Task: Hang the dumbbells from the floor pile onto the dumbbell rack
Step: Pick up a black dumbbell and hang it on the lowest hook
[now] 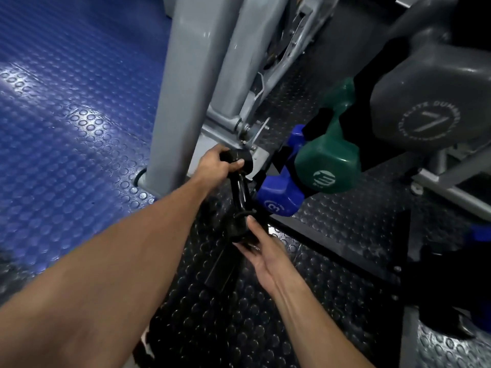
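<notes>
Rack (313, 166): dark angled frame at right of centre, acting as the holder. It carried, largest down: grey dumbbell marked 7 (425, 107) at the top, green dumbbell (329, 160) below it, blue dumbbell (279, 197) lowest. All three sat by their handles with the heads either side of the frame.

Black dumbbell (240, 192): off the floor, held between both hands just left of the blue one, near the lowest free slot. Judged small and light for its type, rigid, glossy handle likely slick; best taken at the heads or mid-handle.

Left hand (218, 166): fingers curled over the far head, gripping it.

Right hand (261, 251): palm up under the near head, thumb against it; cradling and gripping it, though the fingers were partly hidden.

Floor (79, 128): studded rubber, blue at left, black beneath.
</notes>
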